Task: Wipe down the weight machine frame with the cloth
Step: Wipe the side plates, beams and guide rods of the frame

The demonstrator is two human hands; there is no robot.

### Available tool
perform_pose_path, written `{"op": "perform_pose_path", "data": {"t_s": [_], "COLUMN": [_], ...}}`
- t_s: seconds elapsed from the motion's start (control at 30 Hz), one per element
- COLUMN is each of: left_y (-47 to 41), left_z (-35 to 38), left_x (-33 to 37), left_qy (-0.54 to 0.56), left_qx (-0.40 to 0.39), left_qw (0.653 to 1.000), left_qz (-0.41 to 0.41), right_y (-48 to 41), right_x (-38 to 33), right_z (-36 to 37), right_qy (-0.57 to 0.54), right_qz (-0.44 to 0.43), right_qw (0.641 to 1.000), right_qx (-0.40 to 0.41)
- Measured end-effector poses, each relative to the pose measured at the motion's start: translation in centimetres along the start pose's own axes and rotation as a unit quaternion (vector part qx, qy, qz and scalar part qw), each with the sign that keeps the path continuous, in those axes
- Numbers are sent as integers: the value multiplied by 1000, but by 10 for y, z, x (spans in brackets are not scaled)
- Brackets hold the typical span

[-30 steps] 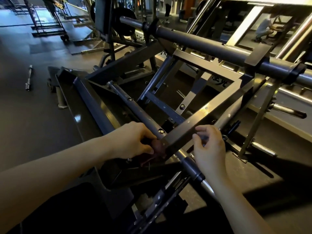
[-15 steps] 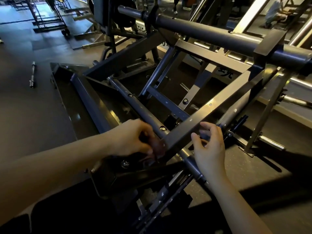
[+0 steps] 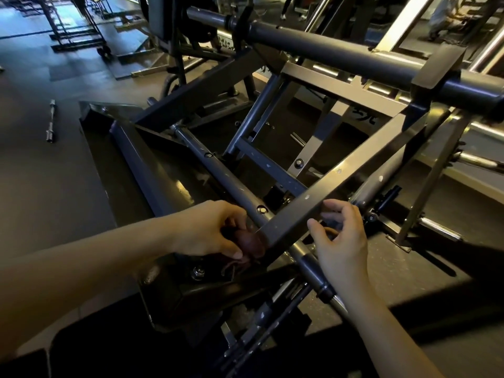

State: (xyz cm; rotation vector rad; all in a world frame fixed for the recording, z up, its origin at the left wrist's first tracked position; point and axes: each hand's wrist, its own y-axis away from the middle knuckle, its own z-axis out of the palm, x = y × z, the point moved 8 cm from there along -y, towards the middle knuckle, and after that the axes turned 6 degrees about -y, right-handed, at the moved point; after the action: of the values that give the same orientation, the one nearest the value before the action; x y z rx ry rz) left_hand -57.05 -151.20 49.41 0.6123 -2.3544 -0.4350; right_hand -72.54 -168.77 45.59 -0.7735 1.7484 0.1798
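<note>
Left hand (image 3: 207,230) clamps dark cloth (image 3: 249,245) to the low end of a slanted bar (image 3: 354,173) on the weight machine frame (image 3: 341,54).
Fingers hide most of the cloth; right hand (image 3: 341,241) curls loosely beside the bar, any grip unclear.

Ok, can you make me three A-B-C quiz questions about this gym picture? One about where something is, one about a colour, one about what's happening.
1. Where is the short loose bar?
A. On the floor, far left.
B. On top of the machine.
C. Leaning on a wall.

2. What colour is the cloth?
A. White.
B. Dark red.
C. Bright yellow.

3. How is the cloth?
A. Lying on the floor.
B. Hanging from the top bar.
C. Bunched in the left hand against the beam.

Answers:
1 A, it lies on the floor at the left.
2 B, it shows dark red by the thumb.
3 C, the fingers curl round it at the beam's low end.
</note>
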Motion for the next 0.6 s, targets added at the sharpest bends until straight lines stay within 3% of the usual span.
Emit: {"op": "perform_pose_path", "data": {"t_s": [0.23, 0.43, 0.6], "left_y": [-47, -16, -46], "left_z": [-23, -4, -21], "left_x": [47, 7, 36], "left_qy": [76, 61, 92], "left_qx": [134, 7, 105], "left_qw": [985, 998, 987], "left_qz": [80, 30, 77], "right_y": [1, -15, -21], "right_x": [6, 7, 11], "right_z": [8, -8, -14], "right_qy": [-2, 3, 2], "right_qz": [39, 56, 65], "right_qw": [999, 998, 998], "right_qx": [-23, 9, 17]}}
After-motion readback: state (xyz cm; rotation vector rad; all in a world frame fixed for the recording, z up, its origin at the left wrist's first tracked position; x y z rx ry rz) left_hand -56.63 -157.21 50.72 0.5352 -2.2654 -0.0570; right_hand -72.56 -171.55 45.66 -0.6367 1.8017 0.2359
